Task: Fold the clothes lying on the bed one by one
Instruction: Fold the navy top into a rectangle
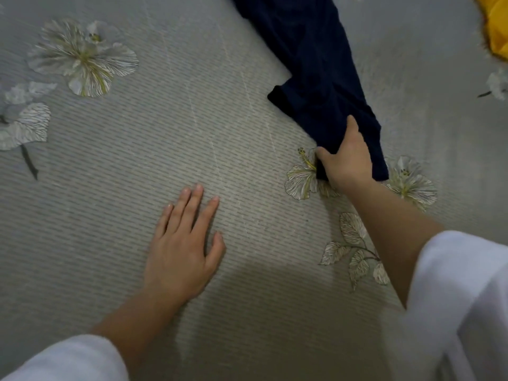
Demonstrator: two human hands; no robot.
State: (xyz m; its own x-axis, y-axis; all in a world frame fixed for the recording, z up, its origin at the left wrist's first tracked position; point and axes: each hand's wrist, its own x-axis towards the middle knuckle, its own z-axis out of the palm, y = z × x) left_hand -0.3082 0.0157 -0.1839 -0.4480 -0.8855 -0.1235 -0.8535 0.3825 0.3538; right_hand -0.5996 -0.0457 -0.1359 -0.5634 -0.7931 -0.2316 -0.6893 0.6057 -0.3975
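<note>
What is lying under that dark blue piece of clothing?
Only the grey flowered bedsheet shows around the dark blue garment; its near end, gripped by the right hand, covers part of a printed flower. Anything else beneath is hidden.

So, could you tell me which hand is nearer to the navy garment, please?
Right. The right hand grips the navy garment at its near end; the left hand rests flat on the bedsheet, apart from it.

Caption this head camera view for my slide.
Right hand grips a navy garment on the floral bedsheet; left hand rests flat.
</note>
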